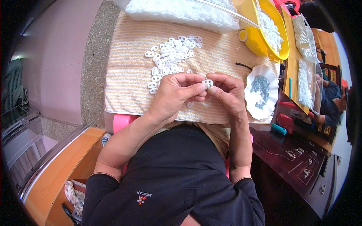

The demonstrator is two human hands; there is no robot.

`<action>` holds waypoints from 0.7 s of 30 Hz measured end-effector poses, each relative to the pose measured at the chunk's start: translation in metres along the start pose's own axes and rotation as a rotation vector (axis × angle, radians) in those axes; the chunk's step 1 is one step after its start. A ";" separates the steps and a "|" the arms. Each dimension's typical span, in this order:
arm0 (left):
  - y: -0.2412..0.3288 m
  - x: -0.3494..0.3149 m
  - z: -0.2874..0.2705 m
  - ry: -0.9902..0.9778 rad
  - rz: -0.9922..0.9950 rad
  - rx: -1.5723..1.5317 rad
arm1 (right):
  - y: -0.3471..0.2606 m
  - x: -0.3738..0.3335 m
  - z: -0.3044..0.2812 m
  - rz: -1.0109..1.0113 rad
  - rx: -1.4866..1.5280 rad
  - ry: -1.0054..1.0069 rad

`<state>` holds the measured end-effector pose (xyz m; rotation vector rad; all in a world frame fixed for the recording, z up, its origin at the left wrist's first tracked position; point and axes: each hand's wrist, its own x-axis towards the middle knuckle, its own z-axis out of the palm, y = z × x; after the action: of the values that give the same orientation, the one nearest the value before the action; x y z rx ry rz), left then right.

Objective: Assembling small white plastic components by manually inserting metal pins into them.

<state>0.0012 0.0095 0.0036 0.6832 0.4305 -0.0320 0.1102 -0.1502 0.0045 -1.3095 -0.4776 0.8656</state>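
Note:
A small white plastic piece with two holes (207, 83) sits between my two hands over the towel. My left hand (180, 88) pinches it from the left with thumb and forefinger. My right hand (228, 90) closes on its other side, thumb and forefinger pressed together. Whether anything smaller is in the fingers cannot be made out. Just beyond my left hand lies a loose pile of similar white two-holed pieces (171, 54). Beside my right hand, a white fluted paper dish (249, 98) holds a heap of tiny dark parts (260, 90), too small to name.
A striped towel (130, 75) covers the work surface. At its far edge stands a clear bin (226, 15) full of white pieces. A yellow basin (285, 45) of white parts is at far right, near a thin black stick (243, 65). Another person (332, 105) works further right.

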 end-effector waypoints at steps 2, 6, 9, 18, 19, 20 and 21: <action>0.000 0.000 -0.001 -0.009 -0.018 -0.002 | 0.001 0.000 -0.001 -0.008 0.002 -0.006; 0.001 0.000 0.000 -0.003 -0.031 0.004 | 0.001 -0.001 -0.001 0.004 0.023 0.002; 0.002 0.000 0.001 -0.002 -0.052 -0.015 | -0.001 -0.001 0.001 0.011 0.041 0.003; 0.000 0.002 -0.002 -0.067 -0.082 -0.089 | -0.001 -0.001 0.004 -0.009 0.069 0.007; 0.001 0.003 -0.001 -0.072 -0.088 -0.099 | -0.001 -0.001 0.004 -0.012 0.081 0.014; 0.001 0.003 -0.001 -0.077 -0.095 -0.109 | -0.001 -0.001 0.004 -0.013 0.080 0.016; 0.001 0.004 -0.001 -0.079 -0.095 -0.109 | -0.001 0.001 0.004 -0.068 0.044 -0.006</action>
<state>0.0043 0.0111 0.0023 0.5522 0.3854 -0.1247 0.1085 -0.1471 0.0063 -1.2442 -0.5023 0.8197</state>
